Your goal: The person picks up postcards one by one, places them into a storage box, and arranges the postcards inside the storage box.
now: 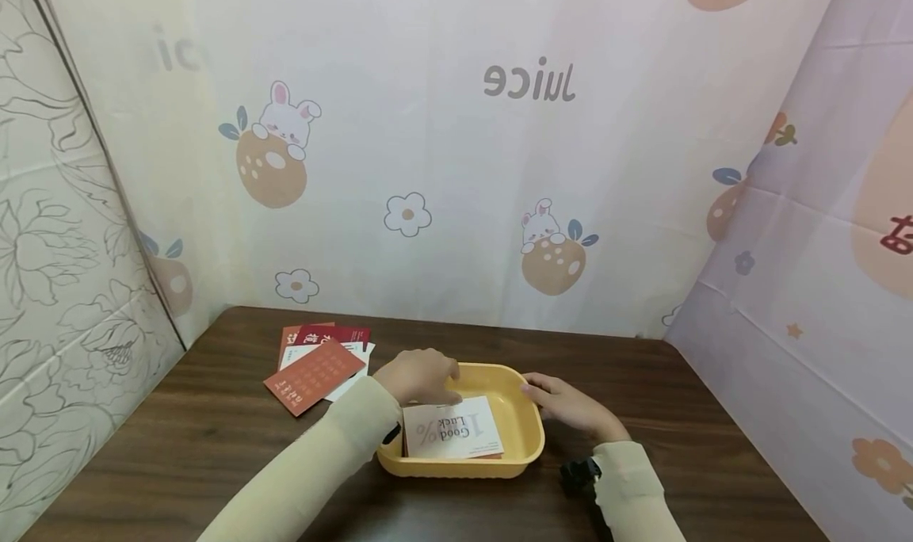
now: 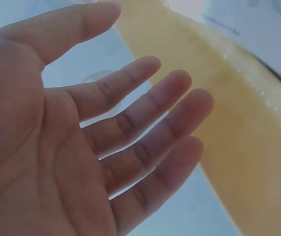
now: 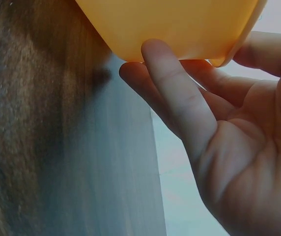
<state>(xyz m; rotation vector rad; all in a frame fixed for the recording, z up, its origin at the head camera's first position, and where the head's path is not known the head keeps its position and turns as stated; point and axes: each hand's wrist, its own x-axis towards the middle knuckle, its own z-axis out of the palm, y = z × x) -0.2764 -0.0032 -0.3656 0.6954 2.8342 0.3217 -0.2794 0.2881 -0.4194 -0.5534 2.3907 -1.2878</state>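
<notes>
A yellow plastic basin [image 1: 464,470] sits on the table with a stack of cards in it. The top card [image 1: 464,427] is white and printed "Good Luck"; those beneath are mostly hidden. My left hand [image 1: 421,374] hovers above the basin's left side. In the left wrist view its fingers [image 2: 145,147] are spread and loosely bent, with nothing in them. On the other side, my right hand [image 1: 574,407] holds the basin's right rim. The right wrist view shows the thumb over the lip and the fingers [image 3: 172,83] against the outer wall.
Left of the basin, several red, orange and white cards [image 1: 314,375] lie overlapping on the dark wooden table [image 1: 685,447]. A printed curtain [image 1: 442,154] hangs behind the table's back edge, with more curtain at both sides.
</notes>
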